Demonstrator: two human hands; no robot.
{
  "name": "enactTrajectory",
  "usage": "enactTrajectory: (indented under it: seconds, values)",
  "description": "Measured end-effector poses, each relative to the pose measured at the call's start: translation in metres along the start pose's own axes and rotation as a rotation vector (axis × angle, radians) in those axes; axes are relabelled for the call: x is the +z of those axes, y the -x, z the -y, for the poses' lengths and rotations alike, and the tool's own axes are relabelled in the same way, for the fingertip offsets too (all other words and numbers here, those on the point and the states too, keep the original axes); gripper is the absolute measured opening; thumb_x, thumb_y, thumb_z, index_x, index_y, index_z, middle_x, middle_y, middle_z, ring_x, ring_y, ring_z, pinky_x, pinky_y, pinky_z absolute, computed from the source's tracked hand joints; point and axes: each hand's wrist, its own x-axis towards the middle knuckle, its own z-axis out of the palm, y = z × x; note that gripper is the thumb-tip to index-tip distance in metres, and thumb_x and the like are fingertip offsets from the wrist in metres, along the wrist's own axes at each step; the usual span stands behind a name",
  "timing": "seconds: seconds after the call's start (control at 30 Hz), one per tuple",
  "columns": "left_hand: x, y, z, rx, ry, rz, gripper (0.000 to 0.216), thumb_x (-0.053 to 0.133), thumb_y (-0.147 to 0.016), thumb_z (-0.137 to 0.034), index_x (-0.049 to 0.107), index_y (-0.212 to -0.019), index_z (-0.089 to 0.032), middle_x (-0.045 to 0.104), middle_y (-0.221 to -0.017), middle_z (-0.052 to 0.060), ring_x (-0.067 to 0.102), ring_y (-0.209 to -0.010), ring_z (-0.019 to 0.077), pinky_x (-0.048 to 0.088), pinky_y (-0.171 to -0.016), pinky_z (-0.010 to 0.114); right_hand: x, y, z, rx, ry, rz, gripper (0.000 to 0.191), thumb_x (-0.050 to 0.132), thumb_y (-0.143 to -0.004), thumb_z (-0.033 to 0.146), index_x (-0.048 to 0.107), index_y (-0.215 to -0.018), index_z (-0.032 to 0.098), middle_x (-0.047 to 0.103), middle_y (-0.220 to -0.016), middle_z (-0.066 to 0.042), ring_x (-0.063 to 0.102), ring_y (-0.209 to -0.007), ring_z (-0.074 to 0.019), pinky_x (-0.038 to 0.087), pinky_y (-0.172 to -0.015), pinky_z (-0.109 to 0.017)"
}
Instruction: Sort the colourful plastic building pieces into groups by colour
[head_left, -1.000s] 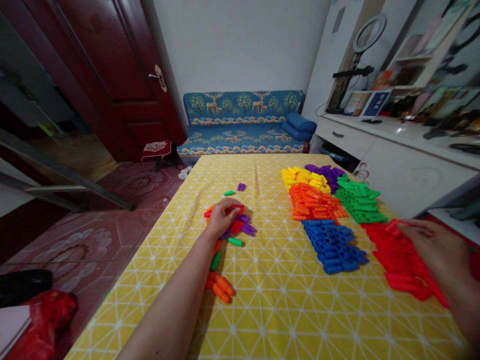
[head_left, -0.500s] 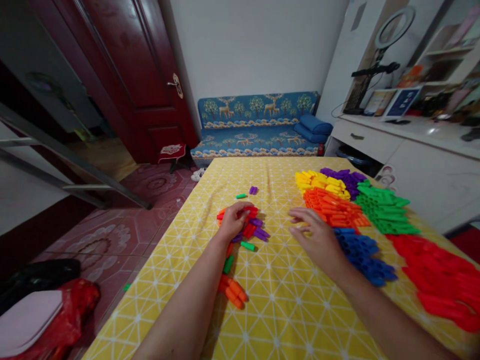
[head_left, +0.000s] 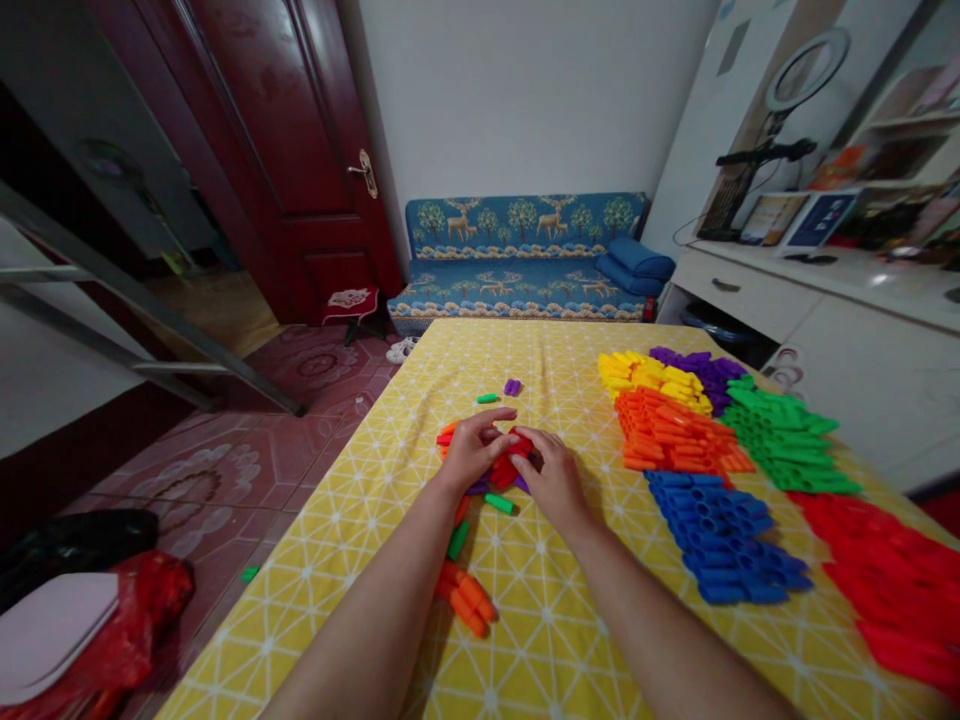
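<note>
A small mixed heap of plastic tube pieces (head_left: 504, 470) lies left of centre on the yellow tablecloth (head_left: 555, 620). My left hand (head_left: 471, 450) rests on the heap's left side with its fingers curled over red and orange pieces. My right hand (head_left: 549, 476) has come in from the right and covers the heap's right side, fingers bent onto a red piece. What either hand actually grips is hidden under the fingers. A green piece (head_left: 498, 503) lies just below the hands.
Sorted blocks lie to the right: yellow (head_left: 649, 372), purple (head_left: 701, 366), orange (head_left: 675, 432), green (head_left: 787, 437), blue (head_left: 724, 522), red (head_left: 892, 580). Loose orange pieces (head_left: 469, 596) sit near my left forearm; green (head_left: 487, 398) and purple (head_left: 512, 386) pieces lie farther back. The table's left edge drops to tiled floor.
My right hand has swept left from the red block, past the blue one, onto the mixed heap beside my left hand. The left hand stayed on the heap.
</note>
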Motion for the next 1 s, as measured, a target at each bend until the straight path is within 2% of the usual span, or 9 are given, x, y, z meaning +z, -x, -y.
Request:
enactTrajectory:
  seconds: [0.13,0.23,0.37,0.5,0.6,0.7,0.8,0.9,1.0]
  values:
    - [-0.001,0.001,-0.003,0.057,-0.071,-0.016,0.035,0.067,-0.083,-0.035,0.068,-0.109,-0.013,0.073,-0.098,0.011,0.060,-0.058,0.0093,0.048,-0.052,0.021,-0.001,0.001,0.002,0.060,-0.017,-0.024,0.029,0.060,-0.081,0.019,0.063,-0.108,0.026,0.067,-0.108,-0.005,0.061,-0.101,-0.0220,0.050,-0.090,-0.039]
    - [-0.002,0.000,-0.003,0.145,-0.160,-0.045,0.028,0.065,-0.085,-0.034,0.070,-0.106,-0.015,0.072,-0.103,0.011,0.067,-0.075,0.0151,0.055,-0.068,0.027,-0.003,0.001,0.003,0.093,-0.015,-0.034,0.025,0.059,-0.081,0.019,0.062,-0.104,0.025,0.067,-0.105,-0.004,0.062,-0.100,-0.0203,0.050,-0.089,-0.036]
    - [-0.005,-0.002,-0.001,0.252,-0.324,-0.064,0.019,0.060,-0.089,-0.031,0.072,-0.098,-0.018,0.074,-0.099,0.008,0.068,-0.094,0.0201,0.054,-0.087,0.034,-0.003,0.002,0.000,0.117,-0.012,-0.049,0.025,0.061,-0.081,0.023,0.060,-0.106,0.025,0.067,-0.106,-0.004,0.062,-0.100,-0.0204,0.050,-0.089,-0.035]
    - [-0.006,-0.003,0.004,0.220,-0.433,-0.030,0.018,0.060,-0.088,-0.027,0.072,-0.099,-0.020,0.074,-0.101,0.008,0.067,-0.098,0.0215,0.053,-0.090,0.036,-0.004,0.004,-0.001,0.137,-0.040,-0.093,0.027,0.061,-0.082,0.027,0.060,-0.109,0.022,0.067,-0.110,-0.007,0.062,-0.102,-0.0213,0.049,-0.091,-0.037]
    - [-0.006,-0.003,0.009,0.175,-0.449,-0.015,0.017,0.061,-0.086,-0.027,0.072,-0.097,-0.019,0.074,-0.101,0.008,0.068,-0.096,0.0217,0.053,-0.088,0.036,-0.016,0.013,0.005,0.145,-0.057,-0.079,0.028,0.062,-0.081,0.026,0.062,-0.108,0.020,0.068,-0.110,-0.008,0.062,-0.103,-0.0218,0.049,-0.092,-0.038]
    - [-0.006,-0.003,0.013,0.143,-0.443,-0.023,0.018,0.060,-0.086,-0.027,0.072,-0.096,-0.019,0.074,-0.099,0.008,0.068,-0.094,0.0217,0.054,-0.087,0.036,-0.049,0.036,0.016,0.149,-0.053,-0.018,0.029,0.063,-0.082,0.028,0.064,-0.110,0.020,0.069,-0.111,-0.007,0.063,-0.102,-0.0214,0.051,-0.089,-0.037]
    - [-0.007,-0.003,0.016,0.133,-0.452,-0.007,0.019,0.060,-0.086,-0.028,0.072,-0.097,-0.018,0.074,-0.100,0.008,0.068,-0.095,0.0224,0.053,-0.089,0.037,-0.102,0.071,0.022,0.139,0.031,-0.019,0.031,0.062,-0.084,0.033,0.064,-0.113,0.023,0.068,-0.114,-0.006,0.064,-0.102,-0.0212,0.052,-0.087,-0.036]
    - [-0.007,-0.004,0.017,0.135,-0.453,0.003,0.019,0.059,-0.086,-0.028,0.072,-0.096,-0.018,0.074,-0.100,0.008,0.068,-0.095,0.0225,0.053,-0.089,0.037,-0.167,0.108,0.007,0.184,0.196,-0.109,0.035,0.063,-0.084,0.042,0.063,-0.116,0.026,0.069,-0.111,-0.006,0.066,-0.097,-0.0226,0.053,-0.084,-0.038]
    - [-0.007,-0.005,0.017,0.140,-0.454,0.009,0.019,0.059,-0.086,-0.028,0.072,-0.096,-0.018,0.074,-0.099,0.008,0.068,-0.094,0.0222,0.054,-0.088,0.037,-0.232,0.134,-0.024,0.266,0.394,-0.275,0.045,0.064,-0.080,0.057,0.064,-0.116,0.030,0.068,-0.112,-0.008,0.065,-0.098,-0.0277,0.052,-0.082,-0.043]
